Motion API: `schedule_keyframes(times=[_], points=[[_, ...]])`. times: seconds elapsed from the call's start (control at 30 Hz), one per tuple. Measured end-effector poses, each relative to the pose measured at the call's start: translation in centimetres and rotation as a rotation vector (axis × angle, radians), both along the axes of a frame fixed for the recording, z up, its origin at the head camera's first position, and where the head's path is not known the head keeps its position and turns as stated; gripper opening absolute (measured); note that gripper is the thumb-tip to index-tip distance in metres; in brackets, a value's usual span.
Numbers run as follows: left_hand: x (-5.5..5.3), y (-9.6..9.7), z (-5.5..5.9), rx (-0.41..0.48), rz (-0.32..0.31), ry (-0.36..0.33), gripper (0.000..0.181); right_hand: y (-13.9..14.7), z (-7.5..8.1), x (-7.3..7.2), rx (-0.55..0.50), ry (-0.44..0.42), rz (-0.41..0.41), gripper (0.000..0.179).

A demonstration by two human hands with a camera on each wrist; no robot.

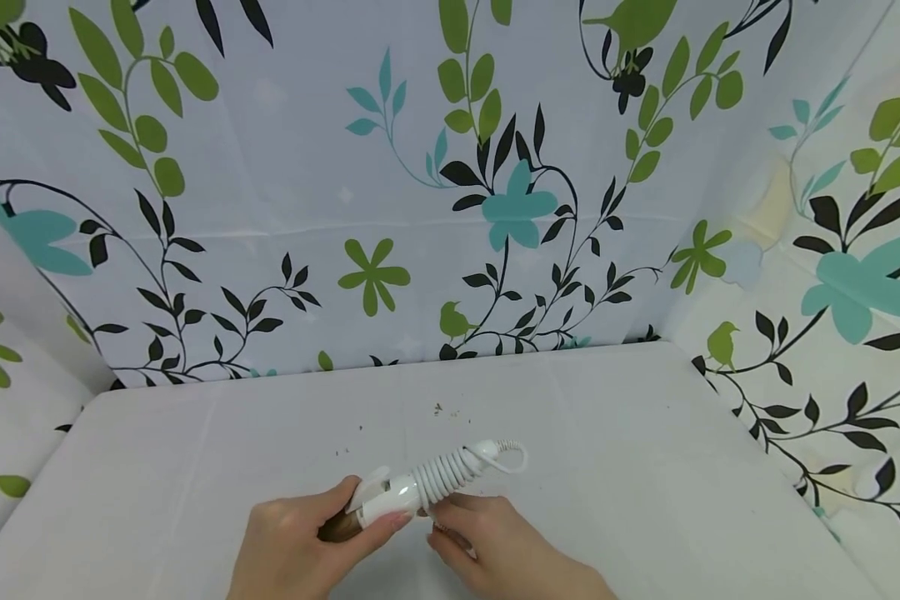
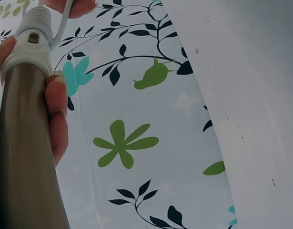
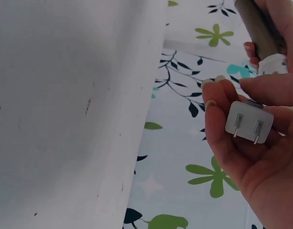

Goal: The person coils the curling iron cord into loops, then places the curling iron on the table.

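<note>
A curling iron [image 1: 392,500] with a white handle and a brown-gold barrel [image 2: 27,143] is held tilted above the table. My left hand [image 1: 292,537] grips it around the barrel and the lower handle, thumb along the white part. The white cord [image 1: 447,477] is wound in several tight turns around the handle, with a loose loop at its far end. Close beside the handle, my right hand [image 1: 506,542] holds the two-pronged white plug [image 3: 249,122] within its curled fingers. In the right wrist view, the prongs point out from the palm.
The white table [image 1: 607,433] lies under both hands, with small dark specks [image 1: 438,409] on its surface. Behind it hangs a white cloth [image 1: 270,167] printed with leaves, flowers and birds; similar cloth covers the sides.
</note>
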State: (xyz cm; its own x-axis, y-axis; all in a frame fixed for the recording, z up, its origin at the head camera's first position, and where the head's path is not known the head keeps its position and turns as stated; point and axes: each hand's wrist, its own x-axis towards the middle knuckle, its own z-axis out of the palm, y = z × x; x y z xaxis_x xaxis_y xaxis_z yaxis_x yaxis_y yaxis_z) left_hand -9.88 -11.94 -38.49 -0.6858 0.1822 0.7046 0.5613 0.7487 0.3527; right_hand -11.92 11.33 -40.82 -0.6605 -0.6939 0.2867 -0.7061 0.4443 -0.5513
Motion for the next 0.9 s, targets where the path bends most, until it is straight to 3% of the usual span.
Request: schedule_keyframes(times=[0.17,0.23,0.3,0.33,0.4,0.53,0.6,0.67,0.73,0.83,0.9], points=[[-0.2,0.5,-0.9,-0.135,0.113,-0.028,0.050,-0.2,0.1,0.5,0.096,0.081,-0.015,0.014],[-0.5,0.7,-1.5,-0.190,0.133,-0.034,0.053,-0.2,0.1,0.6,0.115,0.109,-0.029,0.012],[-0.6,1.0,-2.2,-0.249,0.132,-0.073,0.055,-0.2,0.0,0.7,0.122,0.074,-0.033,0.014],[-0.7,1.2,-2.5,-0.271,0.123,-0.117,0.054,-0.2,0.1,0.7,0.128,0.036,-0.035,0.014],[-0.8,1.4,-3.1,-0.294,0.078,-0.273,0.052,-0.3,0.0,0.7,0.152,-0.028,-0.037,0.015],[-1.2,1.5,-3.9,-0.250,-0.091,-0.625,0.041,-0.4,-0.3,0.6,0.223,-0.162,-0.046,0.012],[-1.3,1.4,-4.4,-0.213,-0.174,-0.737,0.036,-0.5,-0.5,0.5,0.258,-0.210,-0.056,0.010],[-1.5,1.4,-4.8,-0.182,-0.229,-0.790,0.032,-0.5,-0.8,0.4,0.289,-0.243,-0.067,0.007],[-1.5,1.5,-5.2,-0.169,-0.237,-0.818,0.031,-0.5,-1.1,0.4,0.313,-0.290,-0.082,0.009],[-1.5,1.8,-5.7,-0.175,-0.188,-0.853,0.031,-0.6,-1.6,0.5,0.367,-0.329,-0.091,0.015],[-1.5,2.2,-6.0,-0.225,-0.129,-0.848,0.034,-0.7,-1.8,0.6,0.413,-0.322,-0.081,0.019]])
